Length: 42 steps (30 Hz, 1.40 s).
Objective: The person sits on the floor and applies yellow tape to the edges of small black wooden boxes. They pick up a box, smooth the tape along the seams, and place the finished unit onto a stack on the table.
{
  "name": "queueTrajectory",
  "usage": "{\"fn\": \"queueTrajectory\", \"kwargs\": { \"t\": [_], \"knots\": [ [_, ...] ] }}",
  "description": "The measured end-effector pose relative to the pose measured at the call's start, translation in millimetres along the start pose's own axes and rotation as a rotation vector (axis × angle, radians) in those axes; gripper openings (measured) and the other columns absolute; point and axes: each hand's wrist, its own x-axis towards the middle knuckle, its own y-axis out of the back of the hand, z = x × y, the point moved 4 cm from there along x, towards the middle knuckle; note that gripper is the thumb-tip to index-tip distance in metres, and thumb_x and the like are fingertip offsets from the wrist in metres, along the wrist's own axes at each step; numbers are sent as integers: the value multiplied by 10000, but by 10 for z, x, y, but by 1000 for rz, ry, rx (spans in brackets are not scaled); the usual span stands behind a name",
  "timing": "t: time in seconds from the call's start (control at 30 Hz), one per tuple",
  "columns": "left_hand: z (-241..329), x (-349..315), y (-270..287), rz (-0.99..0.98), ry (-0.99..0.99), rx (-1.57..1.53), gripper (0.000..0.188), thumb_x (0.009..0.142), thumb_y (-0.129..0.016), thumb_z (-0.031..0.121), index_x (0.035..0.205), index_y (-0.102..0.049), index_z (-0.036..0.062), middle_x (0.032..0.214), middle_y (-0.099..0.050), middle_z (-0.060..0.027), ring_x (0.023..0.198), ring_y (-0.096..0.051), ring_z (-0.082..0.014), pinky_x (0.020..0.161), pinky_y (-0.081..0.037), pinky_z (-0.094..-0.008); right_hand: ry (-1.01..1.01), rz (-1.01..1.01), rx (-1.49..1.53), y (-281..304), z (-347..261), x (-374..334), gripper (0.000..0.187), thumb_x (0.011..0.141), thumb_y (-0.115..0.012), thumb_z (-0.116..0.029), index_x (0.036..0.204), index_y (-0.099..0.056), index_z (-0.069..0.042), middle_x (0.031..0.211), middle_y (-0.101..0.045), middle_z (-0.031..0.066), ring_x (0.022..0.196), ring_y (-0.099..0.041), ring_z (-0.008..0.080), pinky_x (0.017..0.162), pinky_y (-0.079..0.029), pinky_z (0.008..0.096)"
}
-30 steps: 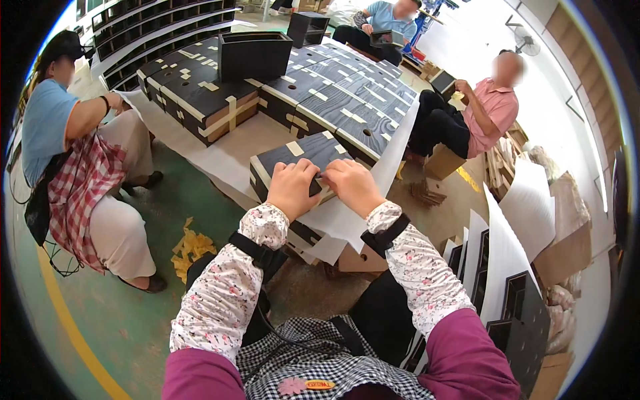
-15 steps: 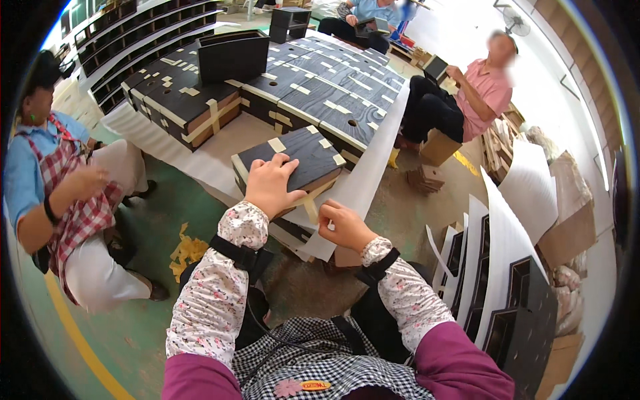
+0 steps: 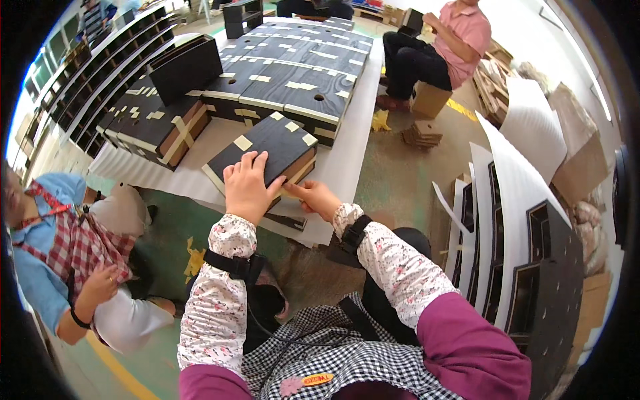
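A small black wood-grain box (image 3: 273, 148) with pale tape pieces on top lies at the near edge of the foam-covered work surface. My left hand (image 3: 245, 190) rests on its near top edge, fingers stretched over the panel and thumb toward the right. Close beside it, my right hand (image 3: 319, 199) is closed, thumb and finger pinched at a pale strip of tape (image 3: 288, 191) on the box's near side. The fingertips partly hide the strip. Under the box's near right part, a dark piece (image 3: 288, 221) shows.
Larger taped black panels (image 3: 293, 73) fill the surface behind, with an upright black box (image 3: 187, 70) on them. A co-worker in a checked apron (image 3: 87, 243) sits at left, another in pink (image 3: 460, 40) at far right. Shelf units (image 3: 527, 287) stand right; crumpled yellow tape (image 3: 195, 260) lies below.
My right hand has moved up and in to the box's near side, by my left hand. The view has shifted. The co-worker at left has lowered a hand toward the lap.
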Motion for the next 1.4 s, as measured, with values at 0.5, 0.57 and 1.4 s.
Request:
{"fn": "queueTrajectory", "kwargs": {
  "t": [0.5,0.57,1.4],
  "knots": [
    [-90,168,69,-125,-7,2,590,728,-694,466,1175,-593,96,1131,-559,-87,1007,-554,-243,878,-375,-376,222,11,-92,-126,-98,-269,381,892,-536,-352,832,-601,18,617,-542,53,507,-501,133,492,-419,311],
    [-94,187,87,-135,-27,-1,584,727,-696,461,1177,-596,102,1124,-562,-89,1000,-558,-244,870,-382,-374,237,22,-89,-144,-84,-306,365,897,-527,-342,835,-595,12,613,-541,53,508,-508,133,493,-424,310],
    [-431,705,192,-456,-22,-344,487,775,-696,344,1189,-605,105,1135,-559,-79,1052,-540,-203,913,-402,-307,882,127,-946,-111,113,-690,151,786,-574,-182,803,-580,-32,677,-593,129,633,-609,296,540,-499,402]
  ]
}}
